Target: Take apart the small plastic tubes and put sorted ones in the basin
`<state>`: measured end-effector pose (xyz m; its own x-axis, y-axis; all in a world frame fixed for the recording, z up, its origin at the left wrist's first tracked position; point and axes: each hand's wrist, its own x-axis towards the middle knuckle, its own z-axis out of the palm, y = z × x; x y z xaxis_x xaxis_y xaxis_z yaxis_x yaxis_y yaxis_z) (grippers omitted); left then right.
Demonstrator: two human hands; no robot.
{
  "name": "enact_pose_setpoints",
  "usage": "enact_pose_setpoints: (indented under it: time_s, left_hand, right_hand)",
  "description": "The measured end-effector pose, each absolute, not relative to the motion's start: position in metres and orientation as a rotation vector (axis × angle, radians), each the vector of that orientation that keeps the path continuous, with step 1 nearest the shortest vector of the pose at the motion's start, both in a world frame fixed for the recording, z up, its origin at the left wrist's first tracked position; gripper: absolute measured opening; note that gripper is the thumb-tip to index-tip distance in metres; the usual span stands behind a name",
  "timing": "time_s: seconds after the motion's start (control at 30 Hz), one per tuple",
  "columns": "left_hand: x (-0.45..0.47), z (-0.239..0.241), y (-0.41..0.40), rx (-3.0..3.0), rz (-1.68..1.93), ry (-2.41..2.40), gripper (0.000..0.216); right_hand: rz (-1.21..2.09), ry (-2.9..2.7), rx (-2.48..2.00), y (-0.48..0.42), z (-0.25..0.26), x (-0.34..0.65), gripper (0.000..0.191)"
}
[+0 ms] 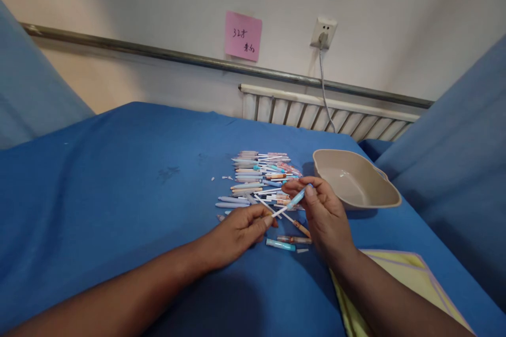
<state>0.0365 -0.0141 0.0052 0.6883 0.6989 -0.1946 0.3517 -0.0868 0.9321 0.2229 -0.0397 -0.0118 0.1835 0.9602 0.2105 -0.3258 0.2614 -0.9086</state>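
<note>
My left hand (243, 234) pinches the end of a thin white pen refill (279, 212). It runs up and right into a light blue pen barrel (295, 200), which my right hand (326, 216) grips between thumb and fingers. Both hands are closed, slightly above the blue cloth. Beneath and behind them lies a spread of pen parts (247, 178), with pastel barrels at the left and white sticks and patterned pieces at the right. A turquoise pen piece (280, 245) and an orange-brown patterned one (294, 240) lie nearer to me, beside a small clear piece (302, 250).
A beige plastic basin (356, 179) stands right of the pen parts. A folded yellow cloth (407, 274) lies under my right forearm. Blue cloth (118, 179) covers the table. Small white bits (226, 177) lie left of the pens. Behind are a radiator (292, 110) and a plugged-in cord (323, 79).
</note>
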Motion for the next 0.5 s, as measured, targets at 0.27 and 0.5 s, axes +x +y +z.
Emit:
enact_pose_setpoints:
  time_s: [0.27,0.5]
  left_hand:
    - [0.027,0.015,-0.020,1.976,0.427,0.950,0.020]
    - [0.025,0.020,-0.022,2.124,0.369,0.982,0.024]
  right_hand:
    - [0.913,-1.192,-1.102,-0.046,-0.012,0.221,0.013]
    - [0.996,-1.287,-1.146,-0.049,-0.012,0.222,0.015]
